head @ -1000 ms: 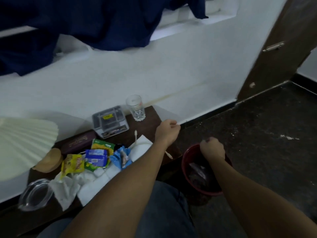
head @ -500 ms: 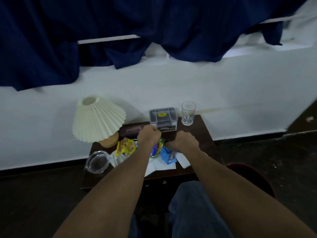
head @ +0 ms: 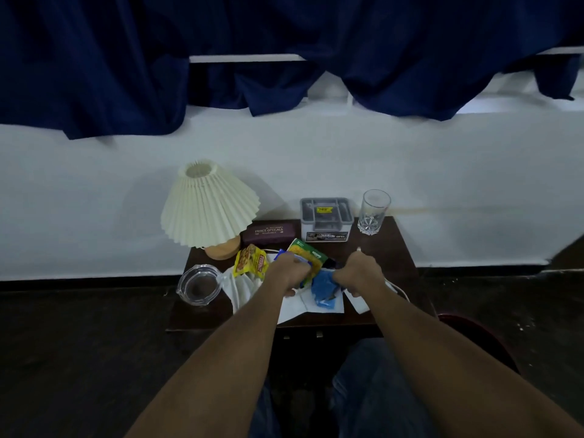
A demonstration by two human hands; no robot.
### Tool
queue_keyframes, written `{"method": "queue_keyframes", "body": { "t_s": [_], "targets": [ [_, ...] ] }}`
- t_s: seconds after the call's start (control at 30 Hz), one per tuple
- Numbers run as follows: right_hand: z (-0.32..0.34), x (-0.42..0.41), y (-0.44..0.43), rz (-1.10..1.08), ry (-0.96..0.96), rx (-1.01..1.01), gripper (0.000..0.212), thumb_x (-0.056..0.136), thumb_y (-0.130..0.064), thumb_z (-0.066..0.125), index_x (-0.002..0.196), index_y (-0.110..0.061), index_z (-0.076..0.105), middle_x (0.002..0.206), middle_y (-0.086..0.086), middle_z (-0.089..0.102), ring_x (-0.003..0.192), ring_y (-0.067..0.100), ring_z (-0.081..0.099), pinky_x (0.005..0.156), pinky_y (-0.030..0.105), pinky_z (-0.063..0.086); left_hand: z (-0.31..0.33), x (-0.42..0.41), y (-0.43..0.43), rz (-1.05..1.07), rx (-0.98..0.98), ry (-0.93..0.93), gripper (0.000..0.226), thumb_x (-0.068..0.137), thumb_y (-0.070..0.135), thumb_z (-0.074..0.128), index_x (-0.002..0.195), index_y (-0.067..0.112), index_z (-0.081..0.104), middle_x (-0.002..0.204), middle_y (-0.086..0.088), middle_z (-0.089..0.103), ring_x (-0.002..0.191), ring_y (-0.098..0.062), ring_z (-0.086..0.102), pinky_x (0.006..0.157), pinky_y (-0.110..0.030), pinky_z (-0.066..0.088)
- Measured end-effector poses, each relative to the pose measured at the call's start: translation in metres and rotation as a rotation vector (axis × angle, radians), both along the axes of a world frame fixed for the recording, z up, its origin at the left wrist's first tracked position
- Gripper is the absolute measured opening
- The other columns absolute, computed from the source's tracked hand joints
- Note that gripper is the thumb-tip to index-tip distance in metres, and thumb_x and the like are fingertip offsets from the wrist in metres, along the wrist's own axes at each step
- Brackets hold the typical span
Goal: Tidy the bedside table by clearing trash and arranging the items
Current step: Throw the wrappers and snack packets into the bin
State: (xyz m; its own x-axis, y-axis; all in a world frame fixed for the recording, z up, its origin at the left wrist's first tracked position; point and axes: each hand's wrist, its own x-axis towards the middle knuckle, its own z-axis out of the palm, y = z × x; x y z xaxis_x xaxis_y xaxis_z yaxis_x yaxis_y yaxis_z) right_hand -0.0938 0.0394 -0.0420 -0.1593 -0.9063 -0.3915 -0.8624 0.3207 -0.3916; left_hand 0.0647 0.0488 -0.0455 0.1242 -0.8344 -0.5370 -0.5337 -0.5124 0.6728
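A dark wooden bedside table (head: 392,248) holds a heap of wrappers and tissues at its front. My left hand (head: 286,273) grips a green and yellow wrapper (head: 308,252) together with a small blue one. My right hand (head: 358,273) pinches the top of a crumpled blue wrapper (head: 324,290). A yellow snack packet (head: 251,263) lies left of my hands on white tissues (head: 241,287). More white paper (head: 297,308) spreads under the blue wrapper.
A pleated cream lamp (head: 208,207) stands at the back left, beside a dark glasses case (head: 268,233), a grey plastic box (head: 325,218) and a drinking glass (head: 373,213). A glass ashtray (head: 199,284) sits front left. A red bin (head: 483,339) is on the floor, right.
The view swung left from the red bin to the table. My right hand left the bin and came onto the blue wrapper. My left hand moved onto the green wrapper.
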Motion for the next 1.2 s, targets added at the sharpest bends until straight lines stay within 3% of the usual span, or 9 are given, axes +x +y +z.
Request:
{"method": "queue_keyframes", "body": {
  "t_s": [0.13, 0.27, 0.4, 0.53, 0.67, 0.77, 0.83, 1.03, 1.2],
  "targets": [
    [0.027, -0.002, -0.011, -0.053, -0.069, -0.002, 0.036, 0.064, -0.032, 0.068, 0.087, -0.004, 0.067, 0.083, 0.011, 0.073, 0.067, 0.024, 0.073, 0.069, 0.041, 0.064, 0.014, 0.003, 0.002, 0.123, 0.165, 0.251, 0.046, 0.086, 0.04, 0.069, 0.121, 0.012, 0.061, 0.12, -0.011, 0.063, 0.099, -0.025, 0.066, 0.07, -0.037, 0.058],
    [0.06, -0.001, -0.016, -0.074, -0.068, -0.062, 0.032, 0.063, -0.034, 0.067, 0.082, -0.008, 0.067, 0.077, 0.006, 0.072, 0.067, 0.022, 0.072, 0.071, 0.04, 0.064, 0.024, 0.003, 0.0, 0.14, 0.249, 0.412, 0.062, 0.084, 0.053, 0.073, 0.131, 0.018, 0.056, 0.126, -0.01, 0.062, 0.109, -0.029, 0.066, 0.076, -0.041, 0.06],
    [0.074, 0.004, -0.02, -0.029, -0.156, -0.056, 0.025, 0.073, -0.031, 0.074, 0.081, -0.007, 0.071, 0.073, 0.006, 0.074, 0.067, 0.02, 0.074, 0.068, 0.038, 0.065, 0.026, 0.0, 0.0, 0.116, 0.238, 0.574, 0.055, 0.085, 0.051, 0.075, 0.122, 0.012, 0.063, 0.113, -0.011, 0.069, 0.103, -0.026, 0.07, 0.083, -0.043, 0.062],
    [0.071, 0.014, -0.021, -0.045, -0.33, -0.121, 0.026, 0.076, -0.027, 0.074, 0.08, -0.001, 0.073, 0.074, 0.011, 0.074, 0.069, 0.024, 0.074, 0.067, 0.04, 0.065, 0.021, 0.004, -0.006, 0.24, 0.051, 0.644, 0.039, 0.088, 0.032, 0.078, 0.113, 0.003, 0.07, 0.101, -0.012, 0.076, 0.081, -0.021, 0.074, 0.062, -0.031, 0.062],
    [0.043, 0.022, -0.022, -0.22, -0.471, -0.226, 0.03, 0.077, -0.043, 0.06, 0.07, -0.015, 0.066, 0.079, 0.011, 0.074, 0.073, 0.031, 0.072, 0.074, 0.048, 0.061, 0.015, 0.021, -0.013, 0.397, -0.131, 0.572, 0.029, 0.089, 0.022, 0.077, 0.109, 0.003, 0.07, 0.098, -0.012, 0.073, 0.075, -0.02, 0.072, 0.055, -0.027, 0.059],
    [0.017, 0.03, -0.019, -0.063, -0.243, -0.166, 0.023, 0.08, -0.027, 0.054, 0.081, -0.013, 0.073, 0.086, 0.009, 0.073, 0.08, 0.028, 0.068, 0.077, 0.038, 0.059, 0.0, 0.037, -0.017, 0.521, -0.181, 0.464, 0.023, 0.089, 0.022, 0.077, 0.105, 0.007, 0.068, 0.104, -0.012, 0.069, 0.086, -0.025, 0.071, 0.053, -0.028, 0.056],
    [0.002, 0.042, -0.016, 0.086, -0.101, -0.124, 0.018, 0.086, -0.019, 0.058, 0.092, -0.014, 0.075, 0.092, 0.007, 0.073, 0.082, 0.024, 0.066, 0.074, 0.031, 0.053, -0.015, 0.047, -0.019, 0.588, -0.194, 0.422, 0.026, 0.09, 0.022, 0.076, 0.109, 0.008, 0.068, 0.101, -0.008, 0.069, 0.093, -0.027, 0.07, 0.065, -0.035, 0.059],
    [-0.032, 0.081, -0.025, 0.179, 0.053, -0.093, 0.039, 0.089, -0.04, 0.067, 0.117, -0.014, 0.062, 0.113, 0.007, 0.066, 0.103, 0.027, 0.066, 0.074, 0.033, 0.049, -0.041, 0.061, -0.019, 0.665, -0.186, 0.444, 0.03, 0.095, 0.018, 0.069, 0.122, 0.009, 0.066, 0.113, -0.011, 0.068, 0.104, -0.029, 0.067, 0.08, -0.039, 0.057],
    [-0.047, 0.094, -0.031, 0.215, 0.156, -0.096, 0.046, 0.086, -0.046, 0.072, 0.116, -0.015, 0.061, 0.117, 0.006, 0.066, 0.11, 0.026, 0.064, 0.08, 0.034, 0.051, -0.052, 0.069, -0.022, 0.66, -0.176, 0.437, 0.031, 0.095, 0.021, 0.068, 0.124, 0.011, 0.066, 0.113, -0.01, 0.069, 0.101, -0.026, 0.067, 0.07, -0.033, 0.054]
  ]
}}
